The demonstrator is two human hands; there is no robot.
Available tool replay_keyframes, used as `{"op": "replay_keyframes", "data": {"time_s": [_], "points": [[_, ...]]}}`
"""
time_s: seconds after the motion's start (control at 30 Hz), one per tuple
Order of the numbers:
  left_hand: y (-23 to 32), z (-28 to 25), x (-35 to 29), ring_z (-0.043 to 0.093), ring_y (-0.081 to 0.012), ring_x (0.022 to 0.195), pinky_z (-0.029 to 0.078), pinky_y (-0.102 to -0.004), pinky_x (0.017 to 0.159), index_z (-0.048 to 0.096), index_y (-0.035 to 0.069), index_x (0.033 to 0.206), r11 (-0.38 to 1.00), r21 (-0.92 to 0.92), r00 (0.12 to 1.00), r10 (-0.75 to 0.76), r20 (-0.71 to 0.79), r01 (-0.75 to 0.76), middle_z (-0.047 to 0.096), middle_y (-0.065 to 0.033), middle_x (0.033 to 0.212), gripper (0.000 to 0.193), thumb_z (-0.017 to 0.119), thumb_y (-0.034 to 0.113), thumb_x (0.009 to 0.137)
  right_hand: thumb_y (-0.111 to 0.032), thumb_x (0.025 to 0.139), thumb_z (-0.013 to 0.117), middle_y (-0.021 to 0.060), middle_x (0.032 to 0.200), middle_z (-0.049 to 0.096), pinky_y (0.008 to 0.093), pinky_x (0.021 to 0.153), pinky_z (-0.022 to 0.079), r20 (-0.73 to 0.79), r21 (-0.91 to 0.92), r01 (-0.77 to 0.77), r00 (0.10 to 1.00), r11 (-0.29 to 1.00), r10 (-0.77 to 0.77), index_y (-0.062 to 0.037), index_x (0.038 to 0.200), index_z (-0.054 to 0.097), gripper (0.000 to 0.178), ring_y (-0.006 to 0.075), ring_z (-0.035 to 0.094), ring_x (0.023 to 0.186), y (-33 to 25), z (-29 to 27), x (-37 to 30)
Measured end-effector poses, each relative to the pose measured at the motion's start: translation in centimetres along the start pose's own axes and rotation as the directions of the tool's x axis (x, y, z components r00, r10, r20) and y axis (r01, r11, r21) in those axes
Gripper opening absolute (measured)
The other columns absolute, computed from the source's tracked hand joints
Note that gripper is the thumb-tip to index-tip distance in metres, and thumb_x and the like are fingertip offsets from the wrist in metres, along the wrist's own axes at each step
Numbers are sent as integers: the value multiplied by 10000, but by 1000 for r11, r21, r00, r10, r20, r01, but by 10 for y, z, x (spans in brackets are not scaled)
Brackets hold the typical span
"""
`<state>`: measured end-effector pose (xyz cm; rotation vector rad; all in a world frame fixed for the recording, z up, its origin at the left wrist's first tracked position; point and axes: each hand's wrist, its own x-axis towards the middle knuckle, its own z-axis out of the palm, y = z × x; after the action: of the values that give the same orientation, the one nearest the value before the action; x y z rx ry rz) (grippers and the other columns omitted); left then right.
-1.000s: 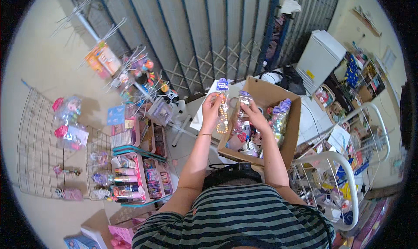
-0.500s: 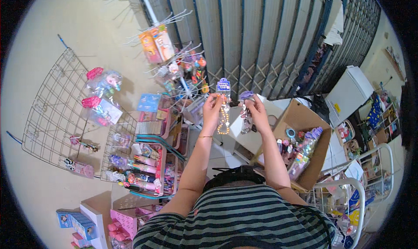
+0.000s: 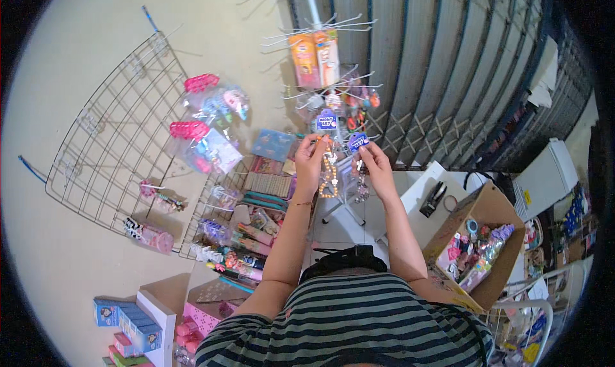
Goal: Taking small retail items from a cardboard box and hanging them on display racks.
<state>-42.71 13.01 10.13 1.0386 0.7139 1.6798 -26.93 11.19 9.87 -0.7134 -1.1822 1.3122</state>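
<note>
Up in front of my chest, my left hand [image 3: 309, 168] pinches a clear packet with yellow-orange beads [image 3: 329, 182] below a purple header card. Beside it, my right hand [image 3: 380, 175] grips a second clear packet with dark and pale beads [image 3: 361, 189], also topped by a purple card. The two packets hang upright, a small gap between them. Just behind them stands a wire-pronged display rack [image 3: 312, 8], carrying orange and white packets [image 3: 317, 58] and small colourful trinkets.
Left, a wire grid panel [image 3: 109, 133] holds bagged goods. Shelves of pens and stationery [image 3: 250, 239] stand below it. Right are an open cardboard box [image 3: 506, 229] of packaged goods and a white table [image 3: 410, 207] with a black object. A folding metal gate [image 3: 448, 66] spans the back.
My view has turned left, so the surroundings sit further right and the display rack is now behind the packets. The right packet's card has turned to face me more. Both hands keep their packets.
</note>
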Motion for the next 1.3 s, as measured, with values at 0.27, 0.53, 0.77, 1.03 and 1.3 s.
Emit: {"op": "replay_keyframes", "data": {"time_s": [0.27,0.53,0.77,1.03,1.3], "points": [[53,-60,-4,557,-61,732,412,-185,621,530,44,921,986,137,960,131,-248,-99,637,-60,810,99,548,123,866,-181,877,525,-31,710,526,185,604,364,211,-120,36,977,992,-10,-31,814,555,165,31,483,675,29,66,40],[110,-122,-22,541,-43,715,381,-171,614,516,49,953,916,313,779,383,-497,-251,643,-57,818,118,543,132,874,-83,821,601,2,803,592,187,658,404,556,103,-124,830,987,47,-27,997,532,197,58,536,733,41,157,76],[163,-142,-70,547,-54,631,391,-174,555,498,49,931,802,491,518,596,-614,-340,650,-87,827,102,536,125,875,-56,831,571,49,777,611,219,656,444,800,189,-253,600,949,0,-31,897,520,87,91,563,711,30,246,87],[195,-130,-137,501,-34,561,326,-177,496,501,64,892,701,664,192,712,-676,-262,643,-63,756,74,536,126,873,-118,858,551,49,748,611,227,653,441,910,186,-354,414,916,-25,-44,866,521,81,98,574,697,47,316,65],[189,-138,-177,479,-10,601,315,-166,517,525,54,905,692,707,81,721,-688,-148,622,-11,760,87,561,121,861,-203,855,565,26,697,612,188,546,363,876,97,-317,477,943,71,-62,856,545,142,56,538,623,81,344,49]]}}
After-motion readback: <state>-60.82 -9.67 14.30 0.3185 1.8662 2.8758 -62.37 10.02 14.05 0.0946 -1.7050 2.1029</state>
